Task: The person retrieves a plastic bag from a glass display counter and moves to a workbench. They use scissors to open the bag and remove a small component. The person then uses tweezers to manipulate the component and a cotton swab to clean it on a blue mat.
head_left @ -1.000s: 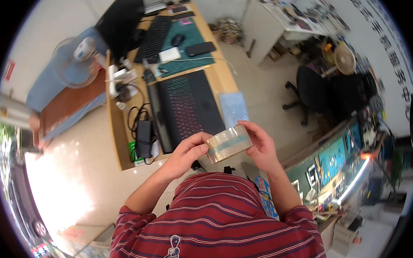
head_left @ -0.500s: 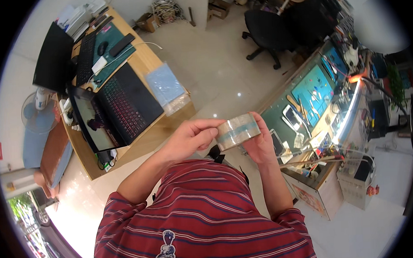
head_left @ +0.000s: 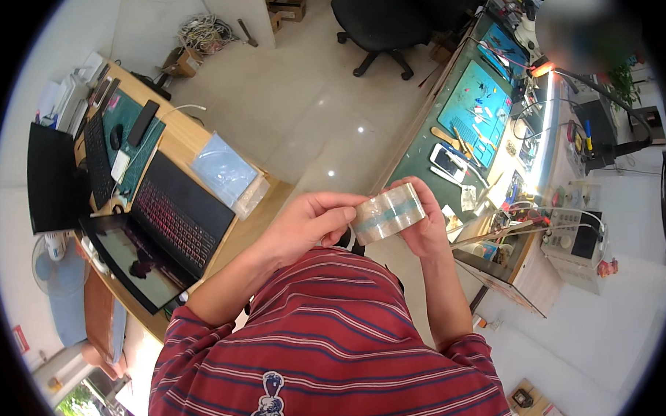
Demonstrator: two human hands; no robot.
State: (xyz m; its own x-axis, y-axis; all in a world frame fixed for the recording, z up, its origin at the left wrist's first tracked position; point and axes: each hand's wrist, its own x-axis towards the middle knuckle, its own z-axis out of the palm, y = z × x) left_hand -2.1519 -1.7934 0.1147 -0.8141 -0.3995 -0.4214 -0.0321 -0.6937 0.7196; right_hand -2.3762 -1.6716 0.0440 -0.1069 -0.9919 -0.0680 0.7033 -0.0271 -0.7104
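Note:
A wide roll of clear packing tape is held level with the waist, above the red striped shirt. My left hand has thumb and index finger closed on the roll's left edge, the other fingers curled below. My right hand grips the roll's right end, its fingers partly hidden behind it.
Left, a wooden desk holds an open laptop, monitor, keyboard and blue plastic packet. Right, a workbench bears a teal mat, phones, tools and lamp. A black chair stands beyond.
The view has turned rightward: the desk has moved to the left and the bench fills more of the right. The tape roll stays in both hands, with my left hand nearer its top edge.

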